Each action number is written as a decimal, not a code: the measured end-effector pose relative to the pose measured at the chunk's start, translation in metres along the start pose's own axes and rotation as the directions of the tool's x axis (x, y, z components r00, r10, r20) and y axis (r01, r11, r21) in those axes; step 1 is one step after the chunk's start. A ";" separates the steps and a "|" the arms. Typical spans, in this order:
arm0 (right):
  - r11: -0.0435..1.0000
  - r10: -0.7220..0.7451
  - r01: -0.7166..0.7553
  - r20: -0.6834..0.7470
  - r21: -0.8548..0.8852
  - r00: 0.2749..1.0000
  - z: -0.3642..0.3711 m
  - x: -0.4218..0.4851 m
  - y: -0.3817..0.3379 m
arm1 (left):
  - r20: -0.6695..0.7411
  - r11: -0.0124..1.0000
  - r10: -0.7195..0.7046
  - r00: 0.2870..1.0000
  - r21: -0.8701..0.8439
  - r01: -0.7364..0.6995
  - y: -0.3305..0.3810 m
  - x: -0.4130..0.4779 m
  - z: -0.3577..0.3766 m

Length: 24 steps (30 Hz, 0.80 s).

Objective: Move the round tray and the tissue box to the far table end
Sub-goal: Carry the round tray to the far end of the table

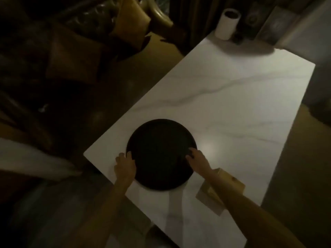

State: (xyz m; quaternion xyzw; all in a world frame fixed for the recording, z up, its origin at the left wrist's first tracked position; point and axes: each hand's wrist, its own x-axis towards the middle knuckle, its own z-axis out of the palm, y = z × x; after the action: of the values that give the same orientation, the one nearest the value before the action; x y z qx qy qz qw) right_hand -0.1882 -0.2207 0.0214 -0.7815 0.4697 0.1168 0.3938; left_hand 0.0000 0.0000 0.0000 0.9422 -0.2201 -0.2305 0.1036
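Both hands are on the round tray (161,154) — the left hand (124,166) curls its fingers over the tray's left rim, and the right hand (198,159) closes over the right rim with fingertips reaching onto the dark surface. Each hand looks partly closed around the edge, not flat on it. The tray sits at the near end of the white marble-patterned counter (223,97), close to its left edge; whether it is already lifted clear of the surface or only gripped, the dim, soft picture does not settle, though a pale shadow under its near edge hints at a slight raise.

The tissue box (221,190) — a light wooden one, partly hidden under the right forearm — lies just to the right of the tray, also at the near end, and neither hand is on it.

So the task looks barely begun. The tray is in hand but has not travelled, and the box has not been handled at all. The far end of the counter lies well apart from both, with a white paper roll (227,24) standing at its far left corner and open marble beside it. Left to do, by my reading: carry the tray along the counter and set it down there, then come back for the box.
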 end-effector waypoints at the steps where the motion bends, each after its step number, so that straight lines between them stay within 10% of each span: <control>1: 1.000 0.004 -0.004 -0.008 -0.018 1.000 0.001 0.012 0.004 | 0.000 0.995 -0.073 0.997 -0.071 0.073 -0.003 0.004 0.004; 8: 0.995 0.094 -0.096 0.078 0.023 0.993 -0.007 0.036 0.029 | 0.082 0.895 -0.149 0.985 -0.414 0.169 -0.017 0.000 0.051; 24: 0.991 -0.087 0.053 0.293 0.123 0.952 -0.035 0.064 0.067 | 0.080 0.800 -0.323 0.943 -0.510 0.317 0.043 -0.107 0.058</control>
State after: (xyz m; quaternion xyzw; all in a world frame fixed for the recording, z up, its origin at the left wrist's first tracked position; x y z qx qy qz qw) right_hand -0.2163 -0.3037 -0.0242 -0.7473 0.3831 0.1920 0.5078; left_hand -0.1293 0.0061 0.0036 0.9044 0.0124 -0.2898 0.3128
